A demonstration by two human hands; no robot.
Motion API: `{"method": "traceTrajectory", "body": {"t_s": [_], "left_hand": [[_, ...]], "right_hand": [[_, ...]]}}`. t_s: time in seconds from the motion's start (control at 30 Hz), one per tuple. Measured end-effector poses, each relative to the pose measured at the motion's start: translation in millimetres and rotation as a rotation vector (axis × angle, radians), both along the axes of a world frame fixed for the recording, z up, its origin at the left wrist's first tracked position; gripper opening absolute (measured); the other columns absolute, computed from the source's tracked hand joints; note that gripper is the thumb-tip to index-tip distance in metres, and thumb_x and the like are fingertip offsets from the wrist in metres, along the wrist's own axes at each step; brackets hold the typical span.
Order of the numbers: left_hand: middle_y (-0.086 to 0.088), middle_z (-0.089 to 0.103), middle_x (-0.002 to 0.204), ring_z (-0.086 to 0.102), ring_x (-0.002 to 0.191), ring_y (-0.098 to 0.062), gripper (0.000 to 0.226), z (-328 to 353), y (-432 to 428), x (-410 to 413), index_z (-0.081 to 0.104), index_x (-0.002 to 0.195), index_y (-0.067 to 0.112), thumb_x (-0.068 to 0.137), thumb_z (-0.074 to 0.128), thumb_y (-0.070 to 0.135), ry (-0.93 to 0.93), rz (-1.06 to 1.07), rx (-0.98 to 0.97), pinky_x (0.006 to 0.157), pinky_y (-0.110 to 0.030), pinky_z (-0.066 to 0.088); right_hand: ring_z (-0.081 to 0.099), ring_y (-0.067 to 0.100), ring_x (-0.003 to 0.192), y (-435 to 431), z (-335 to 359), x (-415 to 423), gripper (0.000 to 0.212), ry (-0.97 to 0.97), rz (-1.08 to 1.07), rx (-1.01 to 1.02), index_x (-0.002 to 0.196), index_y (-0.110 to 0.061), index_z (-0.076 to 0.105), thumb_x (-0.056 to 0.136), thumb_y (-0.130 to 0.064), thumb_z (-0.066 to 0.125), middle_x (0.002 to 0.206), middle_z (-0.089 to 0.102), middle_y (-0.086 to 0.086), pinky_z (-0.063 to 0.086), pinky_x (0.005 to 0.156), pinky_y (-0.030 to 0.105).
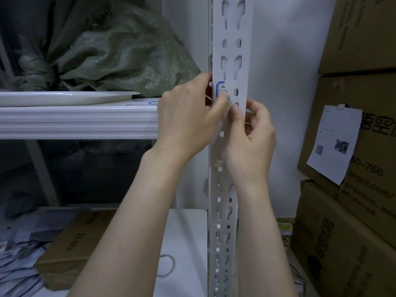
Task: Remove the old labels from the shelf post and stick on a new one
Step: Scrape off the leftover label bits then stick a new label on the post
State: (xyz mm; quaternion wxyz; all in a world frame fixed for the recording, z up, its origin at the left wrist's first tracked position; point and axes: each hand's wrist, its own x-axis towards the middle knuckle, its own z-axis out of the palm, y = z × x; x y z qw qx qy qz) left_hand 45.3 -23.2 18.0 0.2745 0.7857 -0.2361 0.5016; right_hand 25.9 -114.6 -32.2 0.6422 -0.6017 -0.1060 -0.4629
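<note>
Figures and a web fragment on stacked cartons
The right-hand cardboard box reads "50-766" and partly "ngyz.com/"; its paper sheet and the blue-bordered label on the shelf post are illegible

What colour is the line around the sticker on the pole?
Blue, on the white label; seen in the head view.

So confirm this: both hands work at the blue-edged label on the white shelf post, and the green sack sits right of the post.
One error: the head view shows the green sack left of the white shelf post, not right. The left hand and right hand do work at the blue-edged label.
</note>
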Motion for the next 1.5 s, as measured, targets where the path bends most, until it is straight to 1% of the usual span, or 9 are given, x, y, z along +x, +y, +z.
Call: {"method": "traceTrajectory", "body": {"t_s": [0.07, 0.2, 0.27, 0.43, 0.63, 0.9, 1.1, 1.27, 1.5], "left_hand": [[0.007, 0.071, 0.096, 0.064, 0.079, -0.019, 0.034, 0, 2, 0, 0.063, 0.105, 0.021, 0.090, 0.042, 0.042, 0.003, -0.010, 0.014, 0.068, -0.041, 0.051], [0.011, 0.069, 0.094, 0.065, 0.082, -0.014, 0.045, 1, 0, 0, 0.061, 0.107, 0.026, 0.086, 0.042, 0.060, 0.029, 0.011, 0.003, 0.071, -0.037, 0.052], [0.011, 0.069, 0.095, 0.065, 0.085, -0.013, 0.048, 2, -1, 1, 0.060, 0.109, 0.026, 0.084, 0.043, 0.062, 0.039, 0.018, -0.004, 0.073, -0.037, 0.053], [0.013, 0.068, 0.095, 0.064, 0.086, -0.012, 0.042, 2, 1, 2, 0.060, 0.111, 0.026, 0.087, 0.046, 0.057, 0.067, 0.008, -0.001, 0.076, -0.038, 0.053], [0.014, 0.068, 0.089, 0.064, 0.085, -0.012, 0.038, 4, -3, -3, 0.061, 0.106, 0.028, 0.081, 0.048, 0.054, 0.106, 0.035, -0.060, 0.077, -0.038, 0.052], [0.014, 0.068, 0.090, 0.063, 0.089, -0.013, 0.041, 6, -4, -7, 0.060, 0.108, 0.030, 0.079, 0.048, 0.057, 0.145, 0.054, -0.079, 0.080, -0.036, 0.050], [0.014, 0.067, 0.089, 0.062, 0.091, -0.014, 0.035, 8, -3, -8, 0.060, 0.107, 0.029, 0.082, 0.052, 0.051, 0.175, 0.058, -0.098, 0.081, -0.035, 0.048], [0.015, 0.066, 0.088, 0.062, 0.087, -0.011, 0.035, 7, -3, -9, 0.060, 0.105, 0.029, 0.083, 0.053, 0.056, 0.162, 0.057, -0.086, 0.079, -0.035, 0.049], [0.015, 0.066, 0.089, 0.062, 0.090, -0.012, 0.035, 9, -2, -9, 0.060, 0.108, 0.029, 0.082, 0.054, 0.052, 0.190, 0.051, -0.092, 0.081, -0.035, 0.048]], "right_hand": [[0.062, -0.013, 0.075, 0, 0, 0, 0.013, 0.000, -0.002, -0.006, 0.112, -0.024, 0.055, 0.099, -0.023, 0.055, 0.085, 0.062, -0.022, 0.046, 0.061, 0.006], [0.063, -0.012, 0.079, 0, 0, -1, 0.016, 0.003, -0.009, -0.007, 0.116, -0.021, 0.056, 0.100, -0.025, 0.054, 0.091, 0.064, -0.016, 0.046, 0.062, 0.005], [0.064, -0.009, 0.079, 1, -1, 0, 0.019, 0.000, -0.017, -0.005, 0.118, -0.019, 0.057, 0.099, -0.024, 0.055, 0.091, 0.066, -0.014, 0.046, 0.063, 0.006], [0.062, -0.013, 0.077, 1, -1, -1, 0.014, 0.002, -0.005, -0.014, 0.114, -0.023, 0.054, 0.100, -0.024, 0.054, 0.088, 0.063, -0.017, 0.045, 0.061, 0.004], [0.063, -0.011, 0.073, 1, 1, -2, 0.013, 0.001, -0.002, 0.006, 0.111, -0.024, 0.054, 0.099, -0.026, 0.056, 0.085, 0.064, -0.014, 0.045, 0.059, 0.005], [0.062, -0.013, 0.074, 2, 1, -2, 0.021, 0.002, 0.015, 0.007, 0.119, -0.018, 0.055, 0.099, -0.025, 0.055, 0.086, 0.063, -0.015, 0.045, 0.060, 0.004], [0.062, -0.013, 0.072, 1, 1, -3, 0.012, 0.002, 0.011, -0.007, 0.111, -0.025, 0.052, 0.100, -0.024, 0.054, 0.081, 0.061, -0.017, 0.046, 0.060, 0.006], [0.064, -0.009, 0.074, 1, 0, -2, 0.014, 0.007, -0.004, -0.008, 0.113, -0.024, 0.055, 0.100, -0.026, 0.054, 0.082, 0.064, -0.015, 0.049, 0.062, 0.010], [0.065, -0.006, 0.075, 1, 1, -2, 0.017, 0.003, 0.010, 0.014, 0.115, -0.020, 0.057, 0.099, -0.025, 0.055, 0.090, 0.067, -0.011, 0.046, 0.060, 0.007]]}}
